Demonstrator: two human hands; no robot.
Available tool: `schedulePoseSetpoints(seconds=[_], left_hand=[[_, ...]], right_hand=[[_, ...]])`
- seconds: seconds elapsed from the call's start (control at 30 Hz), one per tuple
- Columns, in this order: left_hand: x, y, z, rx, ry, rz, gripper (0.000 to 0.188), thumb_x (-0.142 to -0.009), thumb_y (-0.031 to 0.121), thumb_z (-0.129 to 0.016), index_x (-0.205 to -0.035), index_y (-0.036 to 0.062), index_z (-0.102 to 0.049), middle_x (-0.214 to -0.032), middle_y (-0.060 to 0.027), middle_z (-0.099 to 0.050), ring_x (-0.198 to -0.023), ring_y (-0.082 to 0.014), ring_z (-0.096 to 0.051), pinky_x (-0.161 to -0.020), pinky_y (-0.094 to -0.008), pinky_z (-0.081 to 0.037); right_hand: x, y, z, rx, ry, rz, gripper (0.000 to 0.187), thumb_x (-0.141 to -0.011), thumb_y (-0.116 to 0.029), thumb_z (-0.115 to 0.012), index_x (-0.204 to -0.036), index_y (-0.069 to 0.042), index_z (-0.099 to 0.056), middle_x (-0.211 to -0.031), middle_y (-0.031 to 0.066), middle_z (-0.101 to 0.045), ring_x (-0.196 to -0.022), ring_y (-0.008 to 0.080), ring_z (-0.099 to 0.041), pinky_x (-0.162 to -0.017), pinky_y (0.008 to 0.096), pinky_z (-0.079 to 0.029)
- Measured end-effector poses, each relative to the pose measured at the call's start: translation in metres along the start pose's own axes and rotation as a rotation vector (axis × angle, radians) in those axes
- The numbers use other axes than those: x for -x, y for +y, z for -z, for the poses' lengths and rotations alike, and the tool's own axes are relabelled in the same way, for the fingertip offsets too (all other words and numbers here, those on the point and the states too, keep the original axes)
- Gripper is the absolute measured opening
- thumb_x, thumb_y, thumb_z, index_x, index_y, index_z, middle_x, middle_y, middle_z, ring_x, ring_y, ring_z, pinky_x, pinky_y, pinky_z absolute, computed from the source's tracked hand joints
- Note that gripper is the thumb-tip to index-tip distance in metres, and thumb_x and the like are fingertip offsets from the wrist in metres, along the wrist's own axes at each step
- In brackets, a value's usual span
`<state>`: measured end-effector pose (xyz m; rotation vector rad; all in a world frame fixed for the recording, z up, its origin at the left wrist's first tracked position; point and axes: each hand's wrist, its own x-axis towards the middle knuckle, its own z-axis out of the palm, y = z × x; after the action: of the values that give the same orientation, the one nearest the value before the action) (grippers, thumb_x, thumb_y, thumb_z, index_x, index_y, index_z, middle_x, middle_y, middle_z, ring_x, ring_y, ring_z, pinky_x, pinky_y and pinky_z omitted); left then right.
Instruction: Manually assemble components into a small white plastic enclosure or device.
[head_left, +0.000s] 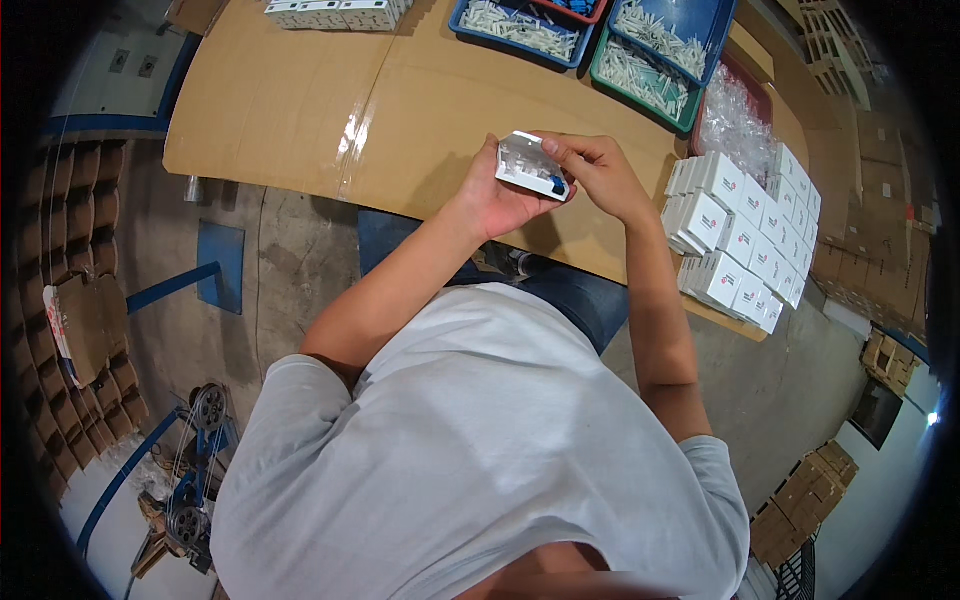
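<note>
A small white cardboard box (pixel 531 184) is held up over the near edge of the table, its top lifted open. Inside show clear plastic pieces and a dark blue piece (pixel 558 185) at the right end. My left hand (pixel 486 203) is closed round the box from the left and below. From the right, my right hand (pixel 597 172) grips the box's upper right side, with the thumb along its edge; the other fingertips are partly hidden.
The table (pixel 270 110) is covered in brown cardboard. Stacked white boxes (pixel 745 225) stand at the right edge. Blue trays (pixel 525 35) and a green tray (pixel 640 88) hold small white parts. Clear plastic bags (pixel 735 120) fill a red tray. More white boxes (pixel 338 14) lie at far left.
</note>
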<state>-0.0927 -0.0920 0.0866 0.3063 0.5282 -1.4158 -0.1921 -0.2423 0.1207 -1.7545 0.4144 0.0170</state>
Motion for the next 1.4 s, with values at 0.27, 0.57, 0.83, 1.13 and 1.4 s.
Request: schedulePoseSetpoints(seconds=[0.27,0.57,0.83,1.13,1.4], left_hand=[[0.001,-0.001,0.001,-0.031,0.014,-0.008,0.065,-0.108,0.057,-0.015,-0.144,0.0090,-0.042,-0.142,-0.0198,-0.051,-0.129,-0.0380,-0.053,-0.107,-0.0597,-0.045],[0.000,0.001,0.001,-0.066,0.052,0.009,0.069,-0.108,0.057,-0.013,-0.142,0.0052,-0.044,-0.142,-0.0214,-0.050,-0.129,-0.0395,-0.052,-0.109,-0.0615,-0.043],[-0.009,0.011,0.015,0.028,-0.130,0.088,0.080,-0.104,0.067,-0.010,-0.145,0.0074,-0.043,-0.136,-0.0238,-0.054,-0.120,-0.0410,-0.055,-0.105,-0.0611,-0.045],[-0.006,0.006,0.004,-0.027,-0.058,0.011,0.080,-0.103,0.068,-0.010,-0.143,0.0079,-0.045,-0.134,-0.0220,-0.055,-0.119,-0.0385,-0.055,-0.105,-0.0610,-0.046],[0.000,0.006,-0.002,-0.019,-0.038,0.001,0.064,-0.108,0.057,-0.017,-0.142,0.0098,-0.045,-0.139,-0.0189,-0.053,-0.128,-0.0375,-0.053,-0.107,-0.0594,-0.044]], right_hand=[[0.000,0.006,-0.007,-0.037,0.025,0.023,0.032,-0.103,-0.027,-0.062,-0.123,-0.005,-0.073,-0.094,0.0029,-0.076,-0.083,0.0065,-0.061,-0.074,0.0251,-0.052],[0.002,0.014,-0.009,0.049,-0.015,0.064,0.032,-0.103,-0.029,-0.061,-0.123,-0.008,-0.073,-0.092,0.0046,-0.076,-0.084,0.0086,-0.063,-0.077,0.0268,-0.053],[-0.004,0.007,0.004,-0.032,0.029,0.018,0.035,-0.103,-0.030,-0.062,-0.122,-0.004,-0.073,-0.086,0.0002,-0.072,-0.072,0.0064,-0.057,-0.067,0.0246,-0.049],[-0.002,0.006,-0.003,-0.016,0.055,0.049,0.033,-0.103,-0.028,-0.062,-0.122,-0.002,-0.073,-0.086,0.0009,-0.071,-0.074,0.0054,-0.057,-0.067,0.0240,-0.049],[-0.001,0.000,-0.003,-0.022,0.040,0.040,0.033,-0.105,-0.025,-0.060,-0.125,-0.001,-0.071,-0.095,0.0041,-0.075,-0.087,0.0067,-0.061,-0.078,0.0247,-0.052]])
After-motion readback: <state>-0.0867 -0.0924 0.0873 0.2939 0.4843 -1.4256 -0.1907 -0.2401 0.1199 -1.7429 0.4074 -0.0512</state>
